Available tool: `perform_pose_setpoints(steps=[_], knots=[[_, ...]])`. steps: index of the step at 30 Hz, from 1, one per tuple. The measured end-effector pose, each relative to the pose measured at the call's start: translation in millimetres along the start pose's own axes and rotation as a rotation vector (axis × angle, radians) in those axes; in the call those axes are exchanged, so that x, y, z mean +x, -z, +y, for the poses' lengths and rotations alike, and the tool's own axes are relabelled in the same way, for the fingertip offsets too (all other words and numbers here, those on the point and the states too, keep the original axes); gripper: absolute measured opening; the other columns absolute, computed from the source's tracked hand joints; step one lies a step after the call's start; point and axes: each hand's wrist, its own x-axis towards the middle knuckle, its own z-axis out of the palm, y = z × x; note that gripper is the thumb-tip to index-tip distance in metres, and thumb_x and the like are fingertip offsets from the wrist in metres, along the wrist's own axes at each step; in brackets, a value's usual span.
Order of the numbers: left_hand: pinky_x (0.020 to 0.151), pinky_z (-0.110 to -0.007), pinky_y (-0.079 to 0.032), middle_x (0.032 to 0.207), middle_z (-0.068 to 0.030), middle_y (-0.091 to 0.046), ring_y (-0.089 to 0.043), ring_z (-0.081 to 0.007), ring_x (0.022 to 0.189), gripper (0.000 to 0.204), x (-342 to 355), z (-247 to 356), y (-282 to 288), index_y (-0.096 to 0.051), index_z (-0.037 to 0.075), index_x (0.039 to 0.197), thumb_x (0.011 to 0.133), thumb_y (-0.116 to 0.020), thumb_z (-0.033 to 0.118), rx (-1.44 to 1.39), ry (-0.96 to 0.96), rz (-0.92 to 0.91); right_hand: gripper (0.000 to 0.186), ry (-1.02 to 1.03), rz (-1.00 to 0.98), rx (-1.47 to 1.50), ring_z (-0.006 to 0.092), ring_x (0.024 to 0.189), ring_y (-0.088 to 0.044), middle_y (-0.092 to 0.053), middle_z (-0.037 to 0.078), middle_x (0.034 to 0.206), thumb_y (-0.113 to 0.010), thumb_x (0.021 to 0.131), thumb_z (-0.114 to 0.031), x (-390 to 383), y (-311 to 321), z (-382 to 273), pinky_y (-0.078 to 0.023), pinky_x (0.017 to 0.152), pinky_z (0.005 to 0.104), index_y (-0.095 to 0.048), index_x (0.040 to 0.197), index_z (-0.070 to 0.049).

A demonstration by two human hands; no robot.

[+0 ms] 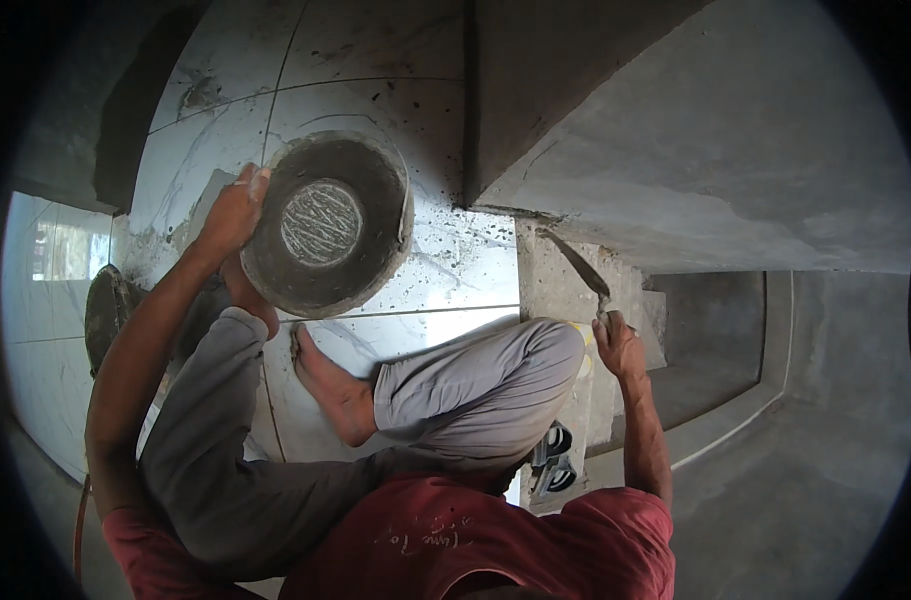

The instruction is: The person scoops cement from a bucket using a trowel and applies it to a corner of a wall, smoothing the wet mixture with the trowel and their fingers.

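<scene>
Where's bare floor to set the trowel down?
Free: tile between pan and concrete wall corner, and tile above the pan. Crowded: left hand grips the pan rim, bare foot just below; right hand holds trowel against the step.

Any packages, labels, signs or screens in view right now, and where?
No packages, signs or screens in view.
Shirt: red, bottom centre, with faint pale script across it.
Strip: yellow and white, beside the right knee, too hidden to tell what it is.

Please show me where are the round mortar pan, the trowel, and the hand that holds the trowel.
mortar pan (321, 222): head view, on its scraped bottom.
trowel (576, 265): head view, on the middle of its blade.
right hand (619, 343): head view, on the back of the hand.
</scene>
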Motion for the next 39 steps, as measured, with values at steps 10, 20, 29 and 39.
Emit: perform_pose_setpoints(steps=[10, 20, 29, 39], knots=[[0.073, -0.051, -0.042, 0.088, -0.0329, -0.057, -0.055, -0.0495, 0.085, 0.040, -16.4, 34.9, 3.2, -0.045, -0.003, 0.104, 0.099, -0.034, 0.036, 0.000, -0.197, 0.030, 0.024, 0.380, 0.054, -0.045, 0.0393, 0.078, -0.062, -0.064, 0.017, 0.086, -0.060, 0.087, -0.029, 48.4, -0.1, -42.6, -0.050, 0.063, 0.0471, -0.050, 0.094, -0.008], [0.075, -0.051, -0.042, 0.089, -0.0331, -0.057, -0.054, -0.0501, 0.086, 0.041, -19.0, 37.4, 5.9, -0.044, -0.003, 0.104, 0.099, -0.034, 0.036, 0.029, -0.189, 0.011, 0.027, 0.421, 0.043, -0.268, 0.0392, 0.083, -0.062, -0.065, 0.016, 0.094, -0.058, 0.087, -0.034, 108.1, 50.5, -34.1, -0.050, 0.067, 0.0485, -0.055, 0.095, -0.009], [0.096, -0.044, -0.039, 0.118, -0.0342, -0.052, -0.050, -0.0453, 0.112, 0.061, -14.3, 32.1, 14.5, -0.037, -0.009, 0.132, 0.099, -0.031, 0.041, 0.027, 0.004, -0.141, 0.029, 0.505, 0.190, -0.130, 0.0359, 0.077, -0.064, -0.066, 0.017, 0.087, -0.056, 0.088, -0.036, 68.0, 77.1, -31.4, -0.052, 0.063, 0.0460, -0.058, 0.101, -0.010], [0.080, -0.051, -0.042, 0.094, -0.0354, -0.057, -0.054, -0.0501, 0.092, 0.047, -16.9, 27.2, 0.8, -0.044, -0.006, 0.111, 0.098, -0.033, 0.038, 0.018, -0.112, -0.007, 0.029, 0.430, 0.061, -0.289, 0.0372, 0.080, -0.063, -0.066, 0.016, 0.090, -0.055, 0.088, -0.038, 111.1, 41.1, -46.6, -0.050, 0.066, 0.0480, -0.057, 0.101, -0.012]])
